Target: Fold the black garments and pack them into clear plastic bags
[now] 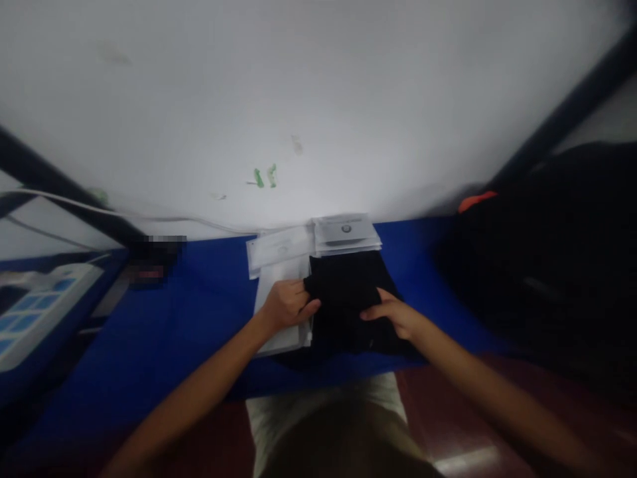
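A folded black garment (348, 285) lies on the blue table (199, 312) in front of me. My left hand (286, 304) is closed on the garment's left edge, with its fingers curled over the cloth. My right hand (395, 312) rests on the garment's right part, thumb and fingers pinched on the fabric. Under and left of the garment lies a clear plastic bag (279, 279). A stack of flat white packets (346, 234) sits just behind the garment, against the wall.
A white wall rises right behind the table. A large black heap (547, 265) with an orange tab fills the right side. At the left stand a white power strip (40, 309) and a dark blurred object (154, 262). A white cable runs along the wall.
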Demonstrator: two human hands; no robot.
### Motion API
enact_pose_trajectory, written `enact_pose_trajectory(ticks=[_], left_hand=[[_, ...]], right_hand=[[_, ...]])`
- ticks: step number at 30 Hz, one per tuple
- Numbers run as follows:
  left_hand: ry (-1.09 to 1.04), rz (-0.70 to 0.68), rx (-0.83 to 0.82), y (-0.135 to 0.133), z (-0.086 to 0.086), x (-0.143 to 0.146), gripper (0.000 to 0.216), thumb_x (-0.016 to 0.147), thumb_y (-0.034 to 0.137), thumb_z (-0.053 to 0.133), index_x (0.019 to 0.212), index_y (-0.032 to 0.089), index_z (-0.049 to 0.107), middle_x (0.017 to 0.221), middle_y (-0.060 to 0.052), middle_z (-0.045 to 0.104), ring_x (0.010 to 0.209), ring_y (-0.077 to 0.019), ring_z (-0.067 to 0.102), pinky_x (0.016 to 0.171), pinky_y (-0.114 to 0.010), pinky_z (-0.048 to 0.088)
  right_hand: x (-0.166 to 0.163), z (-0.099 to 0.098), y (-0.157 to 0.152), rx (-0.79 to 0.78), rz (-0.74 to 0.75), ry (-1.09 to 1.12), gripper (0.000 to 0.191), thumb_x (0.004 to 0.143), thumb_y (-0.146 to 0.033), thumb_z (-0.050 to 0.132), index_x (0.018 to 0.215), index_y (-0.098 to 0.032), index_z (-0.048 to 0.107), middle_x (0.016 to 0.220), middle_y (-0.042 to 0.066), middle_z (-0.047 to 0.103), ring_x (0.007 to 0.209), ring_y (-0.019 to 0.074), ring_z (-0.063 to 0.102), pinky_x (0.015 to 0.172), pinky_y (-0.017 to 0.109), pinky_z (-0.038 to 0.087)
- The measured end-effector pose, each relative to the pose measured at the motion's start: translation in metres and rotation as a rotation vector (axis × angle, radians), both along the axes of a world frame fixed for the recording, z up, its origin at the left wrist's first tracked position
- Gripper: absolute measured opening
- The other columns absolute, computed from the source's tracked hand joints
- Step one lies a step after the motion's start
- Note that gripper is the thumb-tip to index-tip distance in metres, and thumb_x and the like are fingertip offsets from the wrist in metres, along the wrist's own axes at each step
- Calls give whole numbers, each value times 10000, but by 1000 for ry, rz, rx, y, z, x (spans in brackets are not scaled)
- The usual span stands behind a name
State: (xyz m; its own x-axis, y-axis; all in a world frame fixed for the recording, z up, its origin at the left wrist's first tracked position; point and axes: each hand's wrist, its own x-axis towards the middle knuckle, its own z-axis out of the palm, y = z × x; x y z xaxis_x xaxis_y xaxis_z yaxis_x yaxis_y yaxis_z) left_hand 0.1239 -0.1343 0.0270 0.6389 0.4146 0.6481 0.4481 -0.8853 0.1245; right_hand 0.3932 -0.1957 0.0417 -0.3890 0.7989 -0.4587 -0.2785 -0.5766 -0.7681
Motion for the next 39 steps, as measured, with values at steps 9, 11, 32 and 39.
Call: enact_pose_trajectory(ticks=[9,11,32,39], left_hand=[[-48,192,-11,-5,15,-3,476,926,405,530,515,198,408,502,23,369,474,-123,347,493,-291,210],[-35,148,3,-6,15,-1,477,913,406,553,511,198,403,499,26,361,472,-123,345,488,-291,206],[87,-167,119,-38,17,30,393,890,353,596,546,196,491,525,8,494,504,-125,478,479,-282,288],[497,101,-33,-60,12,8,279,902,266,523,658,155,599,587,-53,591,531,-196,590,490,-292,396]], right_hand=[[-9,-1,3,1,106,-73,549,612,-89,753,1091,-205,512,793,0,694,593,207,699,465,341,616],[-9,1,5,34,72,-70,528,615,-95,749,1072,-210,512,779,-15,687,580,199,694,454,332,612],[-37,0,29,-11,285,-178,293,637,-220,813,897,-153,694,754,4,726,673,152,672,616,229,526],[-41,-7,27,-17,-2,-187,293,618,-173,796,888,-183,683,769,4,744,714,181,702,671,270,553]])
